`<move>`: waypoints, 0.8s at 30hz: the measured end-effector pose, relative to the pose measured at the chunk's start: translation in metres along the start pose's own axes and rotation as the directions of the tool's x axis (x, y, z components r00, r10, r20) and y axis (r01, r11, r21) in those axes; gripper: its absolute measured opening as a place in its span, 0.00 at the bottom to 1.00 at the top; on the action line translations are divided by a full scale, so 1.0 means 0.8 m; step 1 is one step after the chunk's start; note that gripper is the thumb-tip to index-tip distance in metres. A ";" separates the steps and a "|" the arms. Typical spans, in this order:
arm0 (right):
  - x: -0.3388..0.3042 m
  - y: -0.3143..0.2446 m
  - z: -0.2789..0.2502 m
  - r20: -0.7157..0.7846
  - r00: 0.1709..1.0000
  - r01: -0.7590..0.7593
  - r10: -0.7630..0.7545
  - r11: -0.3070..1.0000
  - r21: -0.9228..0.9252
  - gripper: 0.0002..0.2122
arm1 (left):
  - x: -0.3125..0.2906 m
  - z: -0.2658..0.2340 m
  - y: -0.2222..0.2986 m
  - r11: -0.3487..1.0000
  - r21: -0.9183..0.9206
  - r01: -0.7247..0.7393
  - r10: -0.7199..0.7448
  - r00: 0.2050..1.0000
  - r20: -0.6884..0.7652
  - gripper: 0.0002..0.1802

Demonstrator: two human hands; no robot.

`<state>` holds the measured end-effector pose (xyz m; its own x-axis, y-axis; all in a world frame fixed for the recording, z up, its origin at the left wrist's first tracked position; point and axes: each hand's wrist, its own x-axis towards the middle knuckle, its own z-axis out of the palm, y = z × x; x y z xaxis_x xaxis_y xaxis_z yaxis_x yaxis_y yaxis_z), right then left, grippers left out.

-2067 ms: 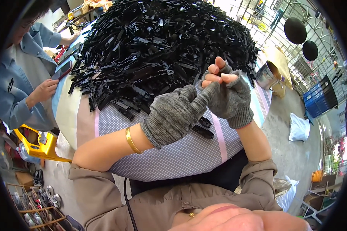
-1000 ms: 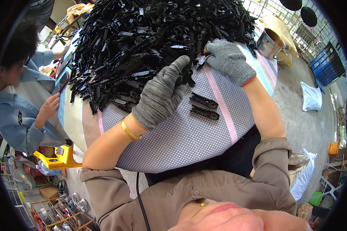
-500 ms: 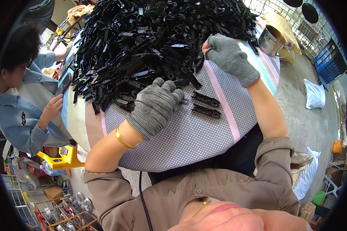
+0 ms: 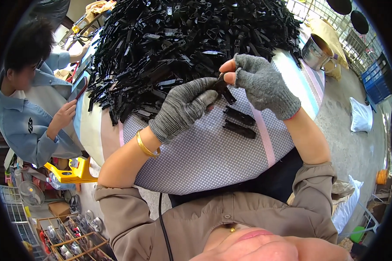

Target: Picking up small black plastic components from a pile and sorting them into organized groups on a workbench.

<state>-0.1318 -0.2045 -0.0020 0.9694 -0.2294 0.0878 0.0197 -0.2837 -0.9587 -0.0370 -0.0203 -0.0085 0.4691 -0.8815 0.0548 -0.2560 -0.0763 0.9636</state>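
Observation:
My right hand (image 4: 265,85), in a grey fingerless glove, pinches the upper end of a narrow black plastic piece (image 4: 225,90) between bare fingertip and thumb. My left hand (image 4: 180,106), gloved in the same grey knit, reaches in from the left with thumb and forefinger closed at the same piece; its far fingers are partly hidden. Just right of and below the held piece, two more long black pieces (image 4: 239,123) lie side by side on the dotted cloth (image 4: 196,161). Beyond both hands rises a large heap of similar black pieces (image 4: 161,56).
A metal mug (image 4: 315,52) stands at the table's right side. At the left, another person (image 4: 35,117) in a light blue jacket holds a phone (image 4: 80,88). A yellow stool (image 4: 74,170) is below them. On the floor at right are a white bag (image 4: 360,114) and blue crate (image 4: 376,78).
My right hand has come left and nearer, away from the heap's edge. My left hand has lifted off the cloth and turned to meet it at the black piece.

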 end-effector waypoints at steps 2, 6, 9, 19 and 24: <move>0.007 0.014 -0.004 0.004 1.000 -0.020 0.020 0.993 0.120 0.12 | 0.001 -0.001 0.009 0.994 -0.065 0.084 -0.083 0.996 0.031 0.17; 0.007 0.015 -0.001 -0.028 0.994 -0.096 0.107 0.961 0.261 0.14 | 0.001 -0.001 0.007 0.986 -0.138 0.097 -0.092 0.995 0.044 0.20; 0.004 0.006 -0.001 0.017 0.987 -0.156 0.157 0.952 0.262 0.14 | 0.002 -0.002 0.006 0.976 -0.168 0.142 -0.139 0.990 0.029 0.20; -0.005 -0.002 0.011 -0.078 0.992 -0.094 0.103 0.989 0.111 0.14 | -0.001 0.004 0.003 0.998 0.041 0.036 -0.032 0.994 -0.106 0.15; -0.004 0.003 0.009 -0.049 0.997 -0.051 0.053 0.998 0.042 0.14 | 0.003 -0.006 0.009 0.980 0.155 0.127 -0.109 0.986 -0.122 0.11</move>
<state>-0.1332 -0.1980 -0.0062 0.9559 -0.2896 0.0497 -0.0199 -0.2326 -0.9724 -0.0338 -0.0210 -0.0003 0.5940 -0.8042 -0.0189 -0.3218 -0.2590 0.9107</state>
